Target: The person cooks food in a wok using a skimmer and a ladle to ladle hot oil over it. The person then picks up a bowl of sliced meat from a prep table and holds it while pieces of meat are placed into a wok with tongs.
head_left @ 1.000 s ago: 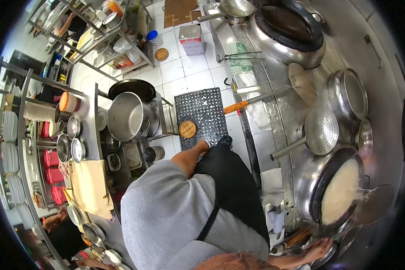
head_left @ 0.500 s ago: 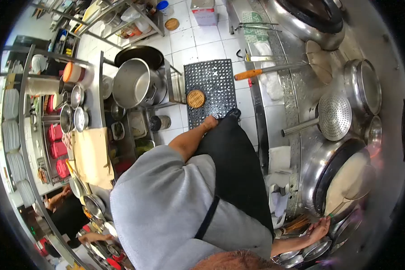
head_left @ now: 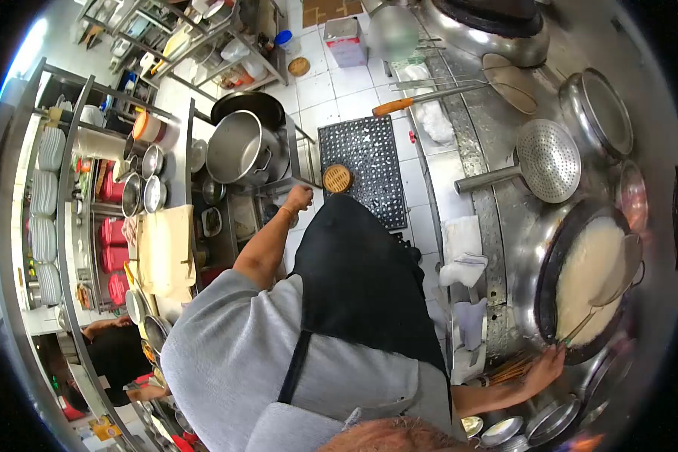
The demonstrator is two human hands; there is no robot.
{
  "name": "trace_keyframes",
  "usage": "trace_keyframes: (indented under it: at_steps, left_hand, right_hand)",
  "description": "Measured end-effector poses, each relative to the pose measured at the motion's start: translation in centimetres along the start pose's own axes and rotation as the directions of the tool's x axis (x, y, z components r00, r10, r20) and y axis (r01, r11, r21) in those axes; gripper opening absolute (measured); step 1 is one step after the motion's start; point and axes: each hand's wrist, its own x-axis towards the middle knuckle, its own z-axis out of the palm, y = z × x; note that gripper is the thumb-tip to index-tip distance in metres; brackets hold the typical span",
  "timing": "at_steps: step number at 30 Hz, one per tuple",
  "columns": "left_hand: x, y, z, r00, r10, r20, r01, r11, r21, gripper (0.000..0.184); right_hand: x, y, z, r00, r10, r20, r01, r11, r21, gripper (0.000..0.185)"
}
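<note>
We are seeing a steel cooktop point(head_left: 471, 132) carrying a wok point(head_left: 551, 290) of pale liquid toward its wall-side edge. A perforated strainer point(head_left: 548, 162) is lying alongside, its handle pointing at the aisle edge, presumably for easy reach. The right hand point(head_left: 546, 369) is grasping a skimmer point(head_left: 616, 275), its long handle likely sparing fingers the heat; the left hand point(head_left: 298, 197) is hanging near a stand's edge point(head_left: 279, 184), its grip unclear to us.
</note>
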Motion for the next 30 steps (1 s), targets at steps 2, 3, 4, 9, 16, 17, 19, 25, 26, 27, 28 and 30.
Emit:
trace_keyframes:
  at_steps: [2, 3, 4, 9, 16, 17, 19, 25, 26, 27, 28, 30]
  left_hand:
    - [-0.8, -0.8, -0.4, 1.000, -0.023, -0.006, 0.023, 0.999, 0.030, 0.025]
    - [-1.4, -1.3, -0.5, 0.999, -0.049, 0.013, 0.049, 0.998, 0.035, 0.026]
    - [-1.8, -2.2, -0.6, 0.995, -0.087, 0.059, 0.083, 0.995, 0.063, 0.026]
    - [-3.3, -7.9, 0.5, 0.971, -0.234, 0.054, 0.231, 0.971, 0.063, 0.024]
    - [-3.6, -5.7, 2.9, 0.954, -0.276, 0.118, 0.225, 0.917, 0.328, 0.017]
    - [-2.4, -5.3, 3.7, 0.957, -0.261, 0.128, 0.205, 0.918, 0.341, 0.017]
    - [1.8, -5.3, 5.3, 0.944, -0.257, 0.207, 0.173, 0.919, 0.354, 0.016]
    - [19.3, -6.0, 17.7, 0.896, 0.358, 0.264, -0.439, 0.617, 0.653, 0.027]
    - [12.2, 2.6, 14.3, 0.877, 0.340, 0.341, -0.481, 0.600, 0.639, 0.027]
    - [13.1, 4.2, 15.5, 0.790, 0.363, 0.494, -0.613, 0.466, 0.638, 0.029]
    - [13.1, 5.7, 17.1, 0.827, 0.338, 0.448, -0.561, 0.539, 0.629, 0.029]
    - [12.5, 7.6, 19.5, 0.846, 0.319, 0.427, -0.529, 0.602, 0.598, 0.029]
  right_hand:
    - [-1.0, -4.1, 0.4, 0.991, 0.129, 0.028, -0.131, 0.988, 0.081, 0.044]
    - [-1.2, -5.5, 0.5, 0.967, 0.246, 0.074, -0.254, 0.957, 0.141, 0.045]
    - [-0.5, -3.7, 0.2, 0.969, 0.235, 0.075, -0.244, 0.958, 0.148, 0.045]
    - [0.6, 2.0, 0.2, 0.991, 0.129, 0.035, -0.132, 0.983, 0.130, 0.046]
    - [-1.0, -3.3, 0.2, 0.976, -0.207, -0.068, 0.196, 0.970, -0.140, 0.045]
    - [-1.5, -6.1, -0.2, 0.999, 0.035, 0.009, -0.034, 0.995, -0.093, 0.044]
    - [-2.8, -9.6, -0.9, 0.958, 0.278, 0.074, -0.275, 0.960, -0.046, 0.044]
    - [-4.1, -6.1, -1.9, 0.930, 0.292, -0.224, -0.253, 0.949, 0.189, 0.048]
    - [-3.2, -2.6, -3.5, 0.973, 0.158, -0.171, -0.138, 0.983, 0.121, 0.047]
    - [-3.7, -4.0, -3.7, 0.966, 0.191, -0.172, -0.169, 0.976, 0.137, 0.047]
    - [-4.2, -6.1, -2.7, 0.956, 0.236, -0.174, -0.211, 0.966, 0.150, 0.046]
    - [-5.2, -7.7, -1.8, 0.939, 0.308, -0.155, -0.282, 0.945, 0.168, 0.046]
